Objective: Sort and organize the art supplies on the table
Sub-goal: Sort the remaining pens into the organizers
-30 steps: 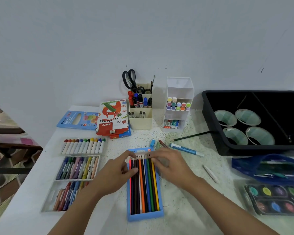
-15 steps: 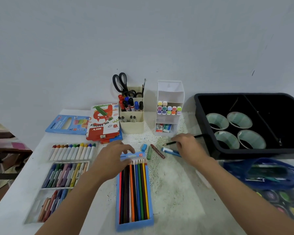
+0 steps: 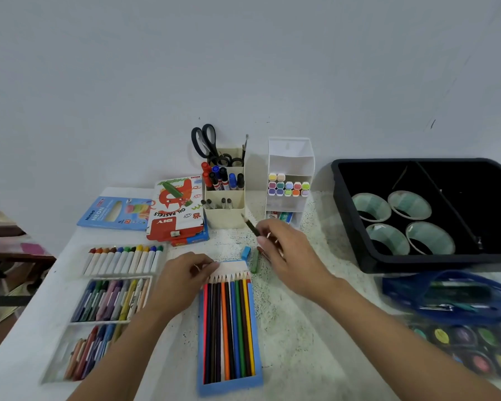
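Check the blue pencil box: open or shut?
The box is open: the left hand holds its flap back, and the coloured pencils lie exposed in a row.

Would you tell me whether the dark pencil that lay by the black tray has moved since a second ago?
Yes. The right hand now holds the dark pencil, lifted leftward away from the black tray, toward the beige pen holder.

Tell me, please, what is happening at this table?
A person is sorting art supplies. The left hand holds the top end of the blue pencil box, where coloured pencils lie in a row. The right hand pinches a dark pencil, raised above the table. A green crayon lies loose beside the box.
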{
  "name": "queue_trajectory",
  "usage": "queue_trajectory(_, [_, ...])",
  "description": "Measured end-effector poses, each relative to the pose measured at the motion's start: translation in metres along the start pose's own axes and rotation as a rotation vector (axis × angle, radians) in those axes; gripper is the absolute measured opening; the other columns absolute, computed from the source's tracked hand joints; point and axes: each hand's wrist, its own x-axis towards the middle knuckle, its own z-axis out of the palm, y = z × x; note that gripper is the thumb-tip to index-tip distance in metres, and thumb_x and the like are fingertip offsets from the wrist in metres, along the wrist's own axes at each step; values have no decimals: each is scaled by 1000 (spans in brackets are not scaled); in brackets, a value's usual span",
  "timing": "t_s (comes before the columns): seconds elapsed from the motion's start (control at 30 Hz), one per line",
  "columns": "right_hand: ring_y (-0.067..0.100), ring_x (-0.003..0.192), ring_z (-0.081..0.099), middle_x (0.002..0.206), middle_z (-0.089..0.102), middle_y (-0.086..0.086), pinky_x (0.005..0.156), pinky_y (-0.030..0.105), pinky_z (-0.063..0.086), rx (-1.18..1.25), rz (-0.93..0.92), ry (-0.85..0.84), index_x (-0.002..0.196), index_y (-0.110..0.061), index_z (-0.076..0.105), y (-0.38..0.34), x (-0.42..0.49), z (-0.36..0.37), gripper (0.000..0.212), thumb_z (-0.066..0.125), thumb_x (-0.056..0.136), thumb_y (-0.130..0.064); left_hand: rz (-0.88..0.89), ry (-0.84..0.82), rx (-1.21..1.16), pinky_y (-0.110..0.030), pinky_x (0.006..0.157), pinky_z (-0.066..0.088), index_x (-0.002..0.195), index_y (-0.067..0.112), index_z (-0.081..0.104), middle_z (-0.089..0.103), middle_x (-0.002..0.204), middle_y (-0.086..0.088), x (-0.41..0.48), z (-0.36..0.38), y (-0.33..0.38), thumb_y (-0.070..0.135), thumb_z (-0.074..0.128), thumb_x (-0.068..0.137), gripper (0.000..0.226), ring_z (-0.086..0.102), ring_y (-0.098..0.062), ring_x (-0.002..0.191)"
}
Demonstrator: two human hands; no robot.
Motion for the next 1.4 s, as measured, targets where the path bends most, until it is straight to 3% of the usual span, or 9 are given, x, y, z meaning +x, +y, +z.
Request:
queue_trajectory(0.1, [2, 70, 59, 86, 63, -10, 63, 19, 48, 352, 167, 30, 111, -21, 53, -20, -3, 16, 9, 55, 102, -21, 31, 30, -72, -14, 65, 40, 88, 30, 69, 64, 81, 14, -7, 5, -3, 43, 59, 96, 18, 57, -2, 79])
queue_trajectory(0.2, [15, 63, 65, 85, 62, 0, 60, 30, 55, 557, 310, -75, 124, -25, 45, -23, -9, 33, 31, 60, 99, -15, 84, 97, -123, -20, 65, 44, 88, 26, 70, 62, 78, 12, -14, 11, -8, 46, 57, 94, 25, 57, -4, 76])
queue_trajectory(0.47, [7, 71, 64, 85, 63, -2, 67, 21, 53, 235, 308, -261, 138, -35, 37, -15, -26, 71, 70, 78, 85, -18, 140, 197, -166, -21, 64, 40, 88, 30, 69, 57, 74, 14, -16, 20, -16, 50, 56, 96, 25, 54, -9, 76])
queue_trajectory(0.63, [1, 90, 48, 103, 50, -14, 78, 8, 39, -14, 126, -268, 125, -25, 61, -16, -29, 77, 58, 86, 74, -35, 138, 193, -217, -24, 69, 45, 92, 34, 66, 62, 80, 14, -16, 20, -17, 47, 55, 98, 18, 58, -12, 81])
queue_trajectory(0.73, [9, 104, 45, 108, 54, -8, 90, 22, 41, -145, 24, -256, 110, -18, 74, -12, -34, 83, 44, 81, 77, -45, 149, 200, -222, -25, 71, 46, 94, 35, 66, 61, 81, 14, -17, 20, -17, 52, 52, 96, 23, 57, -12, 82])
queue_trajectory(0.83, [13, 97, 50, 98, 61, -7, 84, 31, 47, -256, -117, -196, 92, -17, 79, -8, -44, 91, 38, 65, 86, -52, 160, 197, -235, -28, 72, 47, 95, 33, 70, 61, 82, 14, -18, 20, -16, 48, 55, 97, 22, 58, -11, 83])
queue_trajectory(0.93, [12, 100, 55, 101, 64, -8, 85, 33, 50, -247, -152, -149, 97, -19, 78, -4, -53, 91, 36, 57, 91, -47, 151, 193, -282, -24, 71, 47, 93, 31, 74, 62, 84, 13, -21, 18, -14, 38, 64, 95, 12, 59, -12, 84])
queue_trajectory(1.2, [-2, 113, 56, 119, 69, -12, 101, 21, 42, -26, -9, -188, 110, -23, 77, -1, -53, 75, 26, 64, 94, -38, 125, 130, -379, -27, 74, 50, 78, 32, 75, 63, 85, 12, -23, 15, -7, 34, 75, 85, 8, 62, -13, 89])
queue_trajectory(1.4, [1, 92, 66, 94, 73, -18, 79, 17, 51, 300, 236, -58, 103, -24, 79, 4, -51, 54, 13, 73, 91, -22, 126, 139, -136, -24, 76, 42, 73, 32, 73, 58, 84, 19, -20, 19, -2, 33, 80, 82, 11, 53, -5, 90])
